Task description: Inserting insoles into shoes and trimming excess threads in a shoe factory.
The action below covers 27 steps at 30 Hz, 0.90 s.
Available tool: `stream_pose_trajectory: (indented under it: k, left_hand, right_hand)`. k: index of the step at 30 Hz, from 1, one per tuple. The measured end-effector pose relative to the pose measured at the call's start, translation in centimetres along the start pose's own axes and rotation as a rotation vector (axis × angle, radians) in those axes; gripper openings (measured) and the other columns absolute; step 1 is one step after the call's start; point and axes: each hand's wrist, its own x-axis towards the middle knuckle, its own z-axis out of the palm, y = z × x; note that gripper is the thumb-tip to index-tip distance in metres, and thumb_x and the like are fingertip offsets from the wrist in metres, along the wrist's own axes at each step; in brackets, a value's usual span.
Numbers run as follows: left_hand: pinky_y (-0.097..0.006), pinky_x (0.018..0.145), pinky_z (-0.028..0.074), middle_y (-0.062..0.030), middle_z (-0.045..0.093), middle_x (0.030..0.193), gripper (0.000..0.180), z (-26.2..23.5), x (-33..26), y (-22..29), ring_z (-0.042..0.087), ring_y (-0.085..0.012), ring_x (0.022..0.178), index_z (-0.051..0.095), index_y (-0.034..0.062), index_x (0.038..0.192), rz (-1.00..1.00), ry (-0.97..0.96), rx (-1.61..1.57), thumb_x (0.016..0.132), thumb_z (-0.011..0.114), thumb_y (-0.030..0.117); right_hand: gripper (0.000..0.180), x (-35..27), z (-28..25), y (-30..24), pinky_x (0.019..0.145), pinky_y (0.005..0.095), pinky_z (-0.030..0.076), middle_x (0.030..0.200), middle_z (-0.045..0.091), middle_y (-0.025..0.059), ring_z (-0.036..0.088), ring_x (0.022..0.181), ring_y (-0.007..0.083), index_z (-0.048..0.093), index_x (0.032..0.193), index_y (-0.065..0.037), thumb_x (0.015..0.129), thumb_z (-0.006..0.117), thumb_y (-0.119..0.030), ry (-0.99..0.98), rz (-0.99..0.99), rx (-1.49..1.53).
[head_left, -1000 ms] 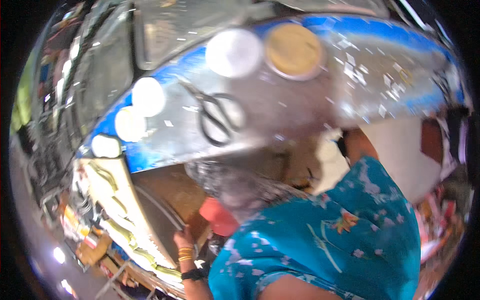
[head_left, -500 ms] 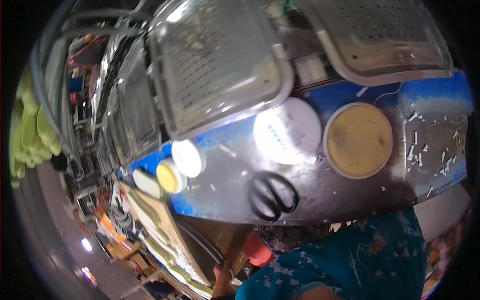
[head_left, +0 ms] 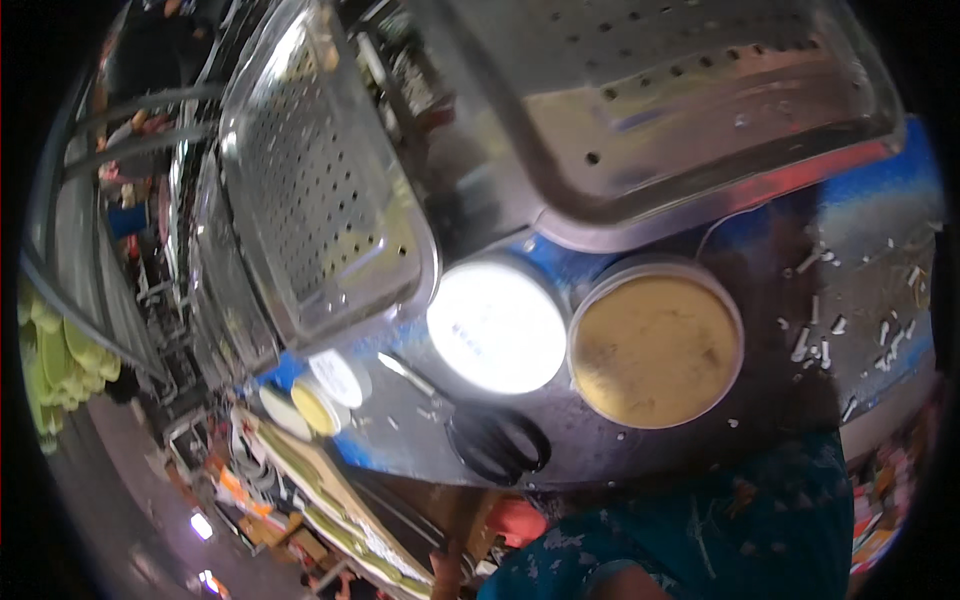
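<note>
My left hand [head_left: 447, 575] shows only in part at the lower edge, beside the board and a dark bar under the bench; its fingers are blurred. My right hand is out of view. In front of me on the metal bench [head_left: 590, 455] lie black-handled scissors [head_left: 497, 443], their blades pointing to the far left. Behind them stands a round white lidded tub [head_left: 497, 327]. To its right is a wide round tub [head_left: 655, 350] with a tan, smudged top. Smaller tubs, one white-lidded [head_left: 338, 378] and one with yellow in it [head_left: 318, 405], stand at the left.
A large perforated metal tray [head_left: 690, 130] overhangs the bench's back, with another perforated tray [head_left: 330, 200] to its left. Small white bits [head_left: 815, 345] are scattered at the right. Pale green pieces [head_left: 65, 365] hang at the far left. A board [head_left: 350, 510] juts out below left.
My view has shifted, so the trays and tubs sit further left and the wide tub looks nearer. The scissors' blades now show. My left hand is lower in the picture.
</note>
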Motion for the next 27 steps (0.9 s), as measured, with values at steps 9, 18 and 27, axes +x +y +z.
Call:
stream_pose_trajectory:
  k: [9, 18, 27]
  left_hand:
    - [-0.026, 0.056, 0.042, -0.0008, 0.059, 0.077, 0.017, -0.7, -0.7, 1.6, 0.052, -0.0103, 0.067, 0.060, 0.0014, 0.085, -0.179, -0.095, -0.313, 0.078, 0.062, 0.016]
    - [-0.031, 0.060, 0.044, -0.0048, 0.060, 0.076, 0.026, -0.3, 0.5, -1.0, 0.053, -0.0138, 0.069, 0.059, -0.0013, 0.088, -0.061, -0.093, -0.129, 0.077, 0.066, 0.021]
    - [-0.040, 0.055, 0.045, -0.0216, 0.057, 0.065, 0.028, 0.0, 0.8, -1.6, 0.058, -0.0380, 0.065, 0.059, -0.0006, 0.075, 0.182, -0.095, -0.124, 0.074, 0.066, 0.027]
  right_hand:
    - [0.027, 0.3, 1.2, 0.2, 0.071, 0.0337, 0.047, 0.089, 0.063, 0.0100, 0.060, 0.084, 0.0199, 0.061, 0.092, -0.005, 0.077, 0.052, -0.025, -0.027, -0.020, -0.006]
    - [0.027, 0.4, 0.3, -0.6, 0.071, 0.0337, 0.048, 0.089, 0.063, 0.0102, 0.060, 0.084, 0.0199, 0.062, 0.091, -0.004, 0.076, 0.053, -0.025, -0.057, -0.047, -0.025]
    - [0.028, -2.0, -3.7, 0.8, 0.070, 0.0337, 0.048, 0.090, 0.063, 0.0104, 0.060, 0.085, 0.0200, 0.062, 0.091, -0.003, 0.075, 0.054, -0.024, -0.183, -0.139, 0.069]
